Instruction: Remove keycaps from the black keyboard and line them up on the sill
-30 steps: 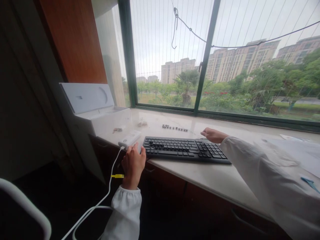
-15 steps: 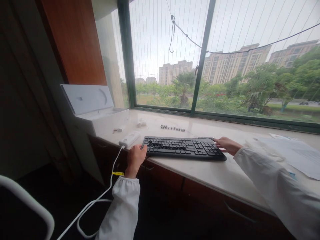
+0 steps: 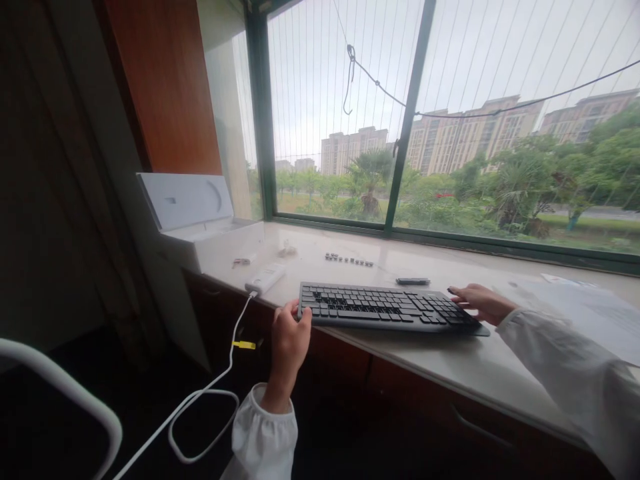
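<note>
Shifted nearer the counter's (image 3: 430,363) front edge, the black keyboard (image 3: 387,308) sits gripped at both ends, left hand (image 3: 290,337) and right hand (image 3: 480,303) fingers closed on it.

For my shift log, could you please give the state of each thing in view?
Flat black keyboard: on the stone sill, gripped at both ends.
Left hand: grips its left end.
Right hand: grips its right end.
White cardboard box: lid open.
White cable: plugged into white adapter.
</note>
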`<state>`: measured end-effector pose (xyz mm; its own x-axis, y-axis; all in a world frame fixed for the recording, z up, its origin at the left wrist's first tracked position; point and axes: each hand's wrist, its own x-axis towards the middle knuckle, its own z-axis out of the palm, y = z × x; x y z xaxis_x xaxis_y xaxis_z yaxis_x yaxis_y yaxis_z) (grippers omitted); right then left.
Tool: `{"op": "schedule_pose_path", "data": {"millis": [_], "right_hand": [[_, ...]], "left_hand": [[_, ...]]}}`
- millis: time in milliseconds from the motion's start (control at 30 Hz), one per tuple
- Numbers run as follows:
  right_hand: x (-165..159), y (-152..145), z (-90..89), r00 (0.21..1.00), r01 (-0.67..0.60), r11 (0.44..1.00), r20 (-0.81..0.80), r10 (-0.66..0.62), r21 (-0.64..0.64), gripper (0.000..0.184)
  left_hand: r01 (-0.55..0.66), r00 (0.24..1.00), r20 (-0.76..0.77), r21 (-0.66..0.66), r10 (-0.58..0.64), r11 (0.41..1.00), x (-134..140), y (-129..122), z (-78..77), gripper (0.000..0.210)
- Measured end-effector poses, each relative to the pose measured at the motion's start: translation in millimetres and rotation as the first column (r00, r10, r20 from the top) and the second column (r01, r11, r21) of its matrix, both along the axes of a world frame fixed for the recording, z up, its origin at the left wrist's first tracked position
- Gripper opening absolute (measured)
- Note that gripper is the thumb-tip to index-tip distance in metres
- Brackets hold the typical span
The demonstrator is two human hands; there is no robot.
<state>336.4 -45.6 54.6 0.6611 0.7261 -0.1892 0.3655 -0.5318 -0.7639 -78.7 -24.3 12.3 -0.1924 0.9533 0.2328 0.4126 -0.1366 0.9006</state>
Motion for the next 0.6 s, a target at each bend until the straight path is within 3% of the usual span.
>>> {"op": "schedule_pose_path", "data": {"millis": [333, 467, 600], "right_hand": [[15.8, -29.7, 12.9, 0.996, 0.082, 0.994, 0.03, -0.08, -0.075, 0.011], [17.9, -35.0, 13.5, 0.997, 0.054, 0.996, 0.055, -0.05, -0.071, 0.021], [19.4, -28.1, 5.8, 0.984, 0.0, 0.998, 0.178, 0.011, -0.061, 0.029]], "left_hand": [[0.153, 0.957, 0.255, -0.025, -0.141, 0.988, 26.6, -65.4, -27.6, 0.046], [0.145, 0.958, 0.251, -0.013, -0.137, 0.989, 31.9, -70.7, -34.6, 0.043], [0.105, 0.974, 0.203, -0.02, -0.099, 0.994, 30.4, -56.6, -36.2, 0.043]]}}
